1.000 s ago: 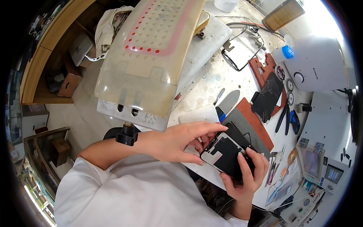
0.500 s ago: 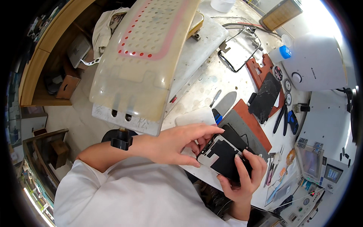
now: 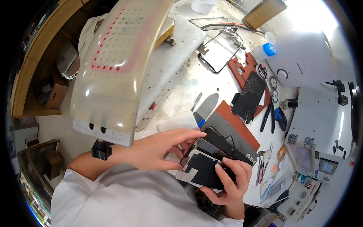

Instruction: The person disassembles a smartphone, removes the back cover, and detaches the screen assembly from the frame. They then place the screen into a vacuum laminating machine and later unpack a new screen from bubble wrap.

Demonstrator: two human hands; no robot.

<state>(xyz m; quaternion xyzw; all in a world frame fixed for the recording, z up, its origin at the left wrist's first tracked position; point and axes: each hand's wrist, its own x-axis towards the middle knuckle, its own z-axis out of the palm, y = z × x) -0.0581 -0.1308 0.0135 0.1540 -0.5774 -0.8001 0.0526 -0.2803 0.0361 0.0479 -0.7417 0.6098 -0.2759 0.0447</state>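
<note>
A phone screen panel (image 3: 204, 171), black with a pale silvery border, is held between my two hands with its back side up. My left hand (image 3: 162, 149) grips its upper left end, with the thumb below and the fingers curled at the far side. My right hand (image 3: 231, 181) holds the right end, fingertips on the black back and thumb at the near edge. Along the panel's far side a thin glossy sheet (image 3: 210, 148) stands out; whether it is joined to the panel I cannot tell. Just beyond lies a long black flat piece (image 3: 231, 146) on a grey mat (image 3: 242, 133).
A translucent machine cover (image 3: 113, 90) with a black knob (image 3: 101, 150) looms over my left forearm. Beyond the mat lie a dark cracked panel (image 3: 250, 94), black pliers (image 3: 267, 116), a wire frame (image 3: 219, 56) and a blue-capped bottle (image 3: 264, 50). Tweezers (image 3: 262, 166) rest at right.
The panel has tilted in my hands, and the glossy sheet at its far side now shows more. My head view has shifted, so the bench appears further left.
</note>
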